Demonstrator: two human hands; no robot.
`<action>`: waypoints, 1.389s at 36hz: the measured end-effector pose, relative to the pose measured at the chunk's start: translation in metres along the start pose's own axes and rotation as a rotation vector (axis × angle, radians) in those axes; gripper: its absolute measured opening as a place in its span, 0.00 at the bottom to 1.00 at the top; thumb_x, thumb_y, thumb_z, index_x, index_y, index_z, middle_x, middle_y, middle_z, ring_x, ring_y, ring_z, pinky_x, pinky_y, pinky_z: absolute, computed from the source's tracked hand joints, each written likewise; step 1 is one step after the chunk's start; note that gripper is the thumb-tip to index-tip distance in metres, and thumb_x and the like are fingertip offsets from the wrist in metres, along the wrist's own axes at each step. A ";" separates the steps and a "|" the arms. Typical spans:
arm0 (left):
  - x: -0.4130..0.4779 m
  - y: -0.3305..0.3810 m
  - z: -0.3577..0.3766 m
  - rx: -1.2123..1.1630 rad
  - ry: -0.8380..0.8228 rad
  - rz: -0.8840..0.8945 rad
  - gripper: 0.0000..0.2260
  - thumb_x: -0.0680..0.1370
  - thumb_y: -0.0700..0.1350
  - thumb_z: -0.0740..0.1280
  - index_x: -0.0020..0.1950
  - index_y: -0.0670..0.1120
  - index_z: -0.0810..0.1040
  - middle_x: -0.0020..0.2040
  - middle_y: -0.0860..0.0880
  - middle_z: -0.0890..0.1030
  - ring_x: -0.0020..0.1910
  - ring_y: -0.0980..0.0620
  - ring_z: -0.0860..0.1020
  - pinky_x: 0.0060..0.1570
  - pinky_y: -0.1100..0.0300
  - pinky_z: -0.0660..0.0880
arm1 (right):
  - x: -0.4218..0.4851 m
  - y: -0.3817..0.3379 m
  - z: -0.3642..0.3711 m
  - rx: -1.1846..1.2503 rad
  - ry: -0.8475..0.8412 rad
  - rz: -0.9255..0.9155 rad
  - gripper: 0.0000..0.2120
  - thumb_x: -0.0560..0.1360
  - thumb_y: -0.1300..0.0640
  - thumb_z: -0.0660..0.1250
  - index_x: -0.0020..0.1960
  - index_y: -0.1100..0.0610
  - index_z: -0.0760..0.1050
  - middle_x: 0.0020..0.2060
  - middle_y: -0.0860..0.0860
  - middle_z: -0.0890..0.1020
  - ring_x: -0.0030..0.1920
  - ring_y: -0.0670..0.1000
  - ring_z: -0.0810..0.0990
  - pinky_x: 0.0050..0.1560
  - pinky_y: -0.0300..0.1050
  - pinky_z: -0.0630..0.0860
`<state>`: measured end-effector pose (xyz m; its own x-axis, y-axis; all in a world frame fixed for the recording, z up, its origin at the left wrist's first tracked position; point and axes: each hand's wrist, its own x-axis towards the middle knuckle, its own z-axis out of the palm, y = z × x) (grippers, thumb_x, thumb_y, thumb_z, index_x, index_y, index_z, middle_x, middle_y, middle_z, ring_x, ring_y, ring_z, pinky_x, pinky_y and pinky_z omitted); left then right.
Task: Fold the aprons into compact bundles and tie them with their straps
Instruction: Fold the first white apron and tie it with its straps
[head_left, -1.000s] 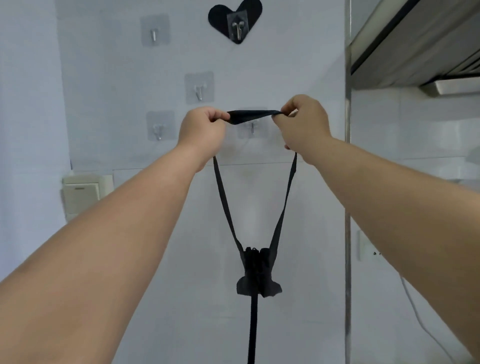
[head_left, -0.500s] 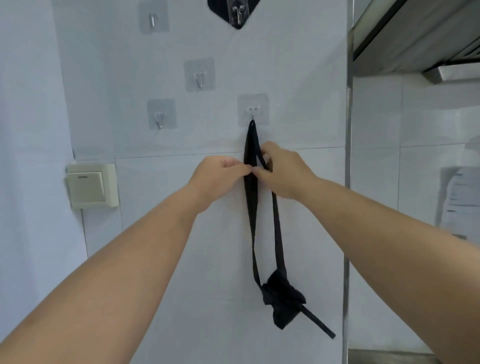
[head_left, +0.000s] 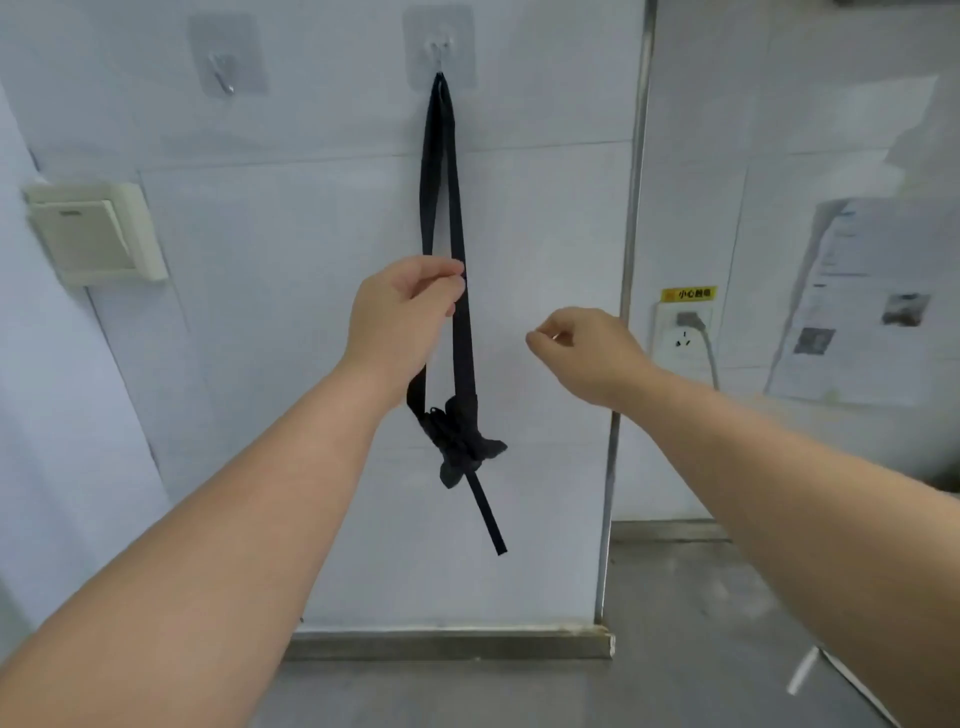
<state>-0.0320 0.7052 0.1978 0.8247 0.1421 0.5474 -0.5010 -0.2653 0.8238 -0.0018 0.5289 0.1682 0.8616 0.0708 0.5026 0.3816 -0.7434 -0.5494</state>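
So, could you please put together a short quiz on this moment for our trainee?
1. True or false: the apron bundle hangs by its strap from a wall hook.
2. Which hand touches the strap? A: the left hand. B: the right hand. C: both.
3. Fill in: the loose strap end dangles ___ the bundle.

Key: 1 true; 2 A; 3 below.
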 end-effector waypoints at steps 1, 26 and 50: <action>-0.009 0.000 0.006 -0.006 0.006 0.000 0.06 0.76 0.42 0.66 0.49 0.52 0.80 0.40 0.58 0.80 0.35 0.65 0.77 0.43 0.70 0.74 | -0.007 0.004 0.000 0.008 -0.007 0.004 0.12 0.78 0.48 0.60 0.54 0.54 0.77 0.42 0.47 0.77 0.42 0.48 0.74 0.34 0.34 0.66; -0.282 0.042 0.368 -0.159 -0.653 -0.272 0.09 0.77 0.41 0.66 0.42 0.55 0.79 0.35 0.52 0.78 0.35 0.58 0.75 0.38 0.65 0.70 | -0.321 0.264 -0.246 -0.126 0.013 0.571 0.09 0.77 0.53 0.62 0.43 0.56 0.77 0.34 0.49 0.76 0.39 0.51 0.73 0.35 0.41 0.66; -0.334 -0.106 0.548 0.353 -0.694 -0.717 0.48 0.65 0.54 0.77 0.77 0.51 0.52 0.74 0.43 0.57 0.72 0.45 0.61 0.68 0.54 0.64 | -0.331 0.467 -0.268 -0.028 -0.072 0.927 0.12 0.78 0.52 0.60 0.59 0.55 0.74 0.40 0.47 0.78 0.40 0.49 0.76 0.35 0.39 0.70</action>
<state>-0.1105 0.1630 -0.1528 0.9224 -0.1712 -0.3462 0.1751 -0.6136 0.7700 -0.1988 -0.0203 -0.0757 0.8374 -0.5189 -0.1718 -0.4766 -0.5392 -0.6944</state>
